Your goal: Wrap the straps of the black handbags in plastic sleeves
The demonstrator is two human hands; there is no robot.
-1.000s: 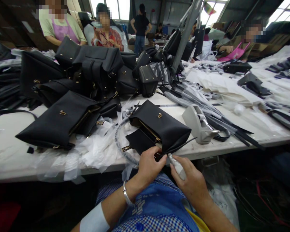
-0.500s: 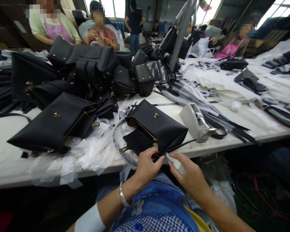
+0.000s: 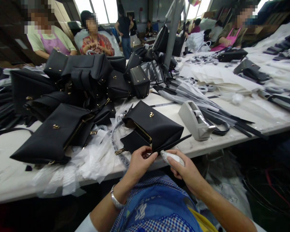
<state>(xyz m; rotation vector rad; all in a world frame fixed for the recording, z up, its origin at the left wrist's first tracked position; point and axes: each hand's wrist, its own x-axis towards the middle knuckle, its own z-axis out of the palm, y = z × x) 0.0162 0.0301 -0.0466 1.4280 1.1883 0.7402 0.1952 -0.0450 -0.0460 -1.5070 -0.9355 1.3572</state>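
Observation:
A black handbag [image 3: 159,125] with a gold clasp lies on its back at the table's front edge, its zipped mouth facing left and its flap spread out. My left hand [image 3: 141,161] is closed, thumb and fingers pinching the near side of this bag where a thin black strap [image 3: 177,141] sticks out. In my right hand [image 3: 188,170] is a small tool wrapped in white [image 3: 174,159], its tip pointing left, close to the left fingertips. The tool's kind cannot be made out. What lies between the left fingertips is mostly hidden.
Another black handbag [image 3: 50,135] lies to the left, beside crumpled white film [image 3: 94,158]. Behind is a heap of black bags [image 3: 87,71]. A grey tape dispenser [image 3: 195,120] and wrapped straps [image 3: 205,103] are at the right. Co-workers [image 3: 96,40] stand across the table.
The right hand has turned, and more of the white-wrapped tool shows, its tip slightly away from the bag. The left hand keeps its pinch. The whole view has shifted a little.

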